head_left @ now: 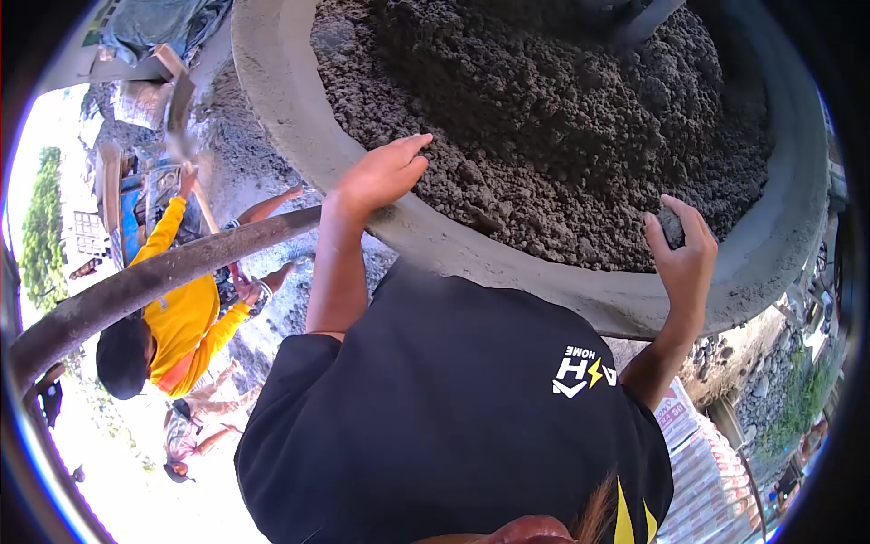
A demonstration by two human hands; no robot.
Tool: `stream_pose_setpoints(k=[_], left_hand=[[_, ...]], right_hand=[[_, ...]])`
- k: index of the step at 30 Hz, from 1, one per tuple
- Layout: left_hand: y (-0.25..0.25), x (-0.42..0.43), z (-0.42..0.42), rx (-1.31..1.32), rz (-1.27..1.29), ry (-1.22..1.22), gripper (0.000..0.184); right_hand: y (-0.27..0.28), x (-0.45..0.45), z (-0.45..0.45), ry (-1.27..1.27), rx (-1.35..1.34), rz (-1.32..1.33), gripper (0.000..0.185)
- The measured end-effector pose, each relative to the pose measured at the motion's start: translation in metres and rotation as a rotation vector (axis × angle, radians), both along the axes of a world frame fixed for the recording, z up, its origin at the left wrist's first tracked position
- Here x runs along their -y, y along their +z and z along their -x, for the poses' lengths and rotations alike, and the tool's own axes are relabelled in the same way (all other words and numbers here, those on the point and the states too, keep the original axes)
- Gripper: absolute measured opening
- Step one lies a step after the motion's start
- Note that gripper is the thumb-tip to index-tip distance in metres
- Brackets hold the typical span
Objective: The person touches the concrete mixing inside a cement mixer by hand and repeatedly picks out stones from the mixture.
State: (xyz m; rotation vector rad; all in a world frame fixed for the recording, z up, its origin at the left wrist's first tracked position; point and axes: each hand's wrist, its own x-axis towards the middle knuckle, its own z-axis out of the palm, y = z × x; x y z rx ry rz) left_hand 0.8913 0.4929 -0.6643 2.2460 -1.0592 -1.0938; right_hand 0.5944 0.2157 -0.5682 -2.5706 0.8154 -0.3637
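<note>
A wide round mixing pan (281,82) with a cement-coated rim holds dark, crumbly, wet-looking mix (544,118). Over the rim on the left side, my left hand (382,172) rests at the edge of the mix, its fingers apart and nothing in them. My right hand (684,247) is at the near right part of the pan, with its thumb and fingers closed round a grey lump (671,227) just above the mix.
A thick metal bar (172,276) runs from the left edge to the pan. Beyond it a person in a yellow top (186,322) grips a long handle. Another person (186,435) is farther off. Metal mixer parts (654,18) reach into the pan; stacked bags (702,453) stand lower right.
</note>
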Motion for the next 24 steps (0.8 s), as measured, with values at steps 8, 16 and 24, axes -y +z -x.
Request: stream_pose_setpoints(k=[8,16,24], left_hand=[[0.01,0.004,0.002,0.034,-0.053,0.005,0.05],[0.013,0.003,0.001,-0.012,-0.082,0.033,0.054],[0.004,0.003,-0.001,-0.011,-0.083,0.008,0.051]], right_hand=[[0.002,0.001,0.0,-0.016,-0.025,0.0,0.027],[0.001,0.003,0.0,0.002,-0.055,0.006,0.028],[-0.001,0.006,0.0,0.013,-0.105,0.015,0.028]])
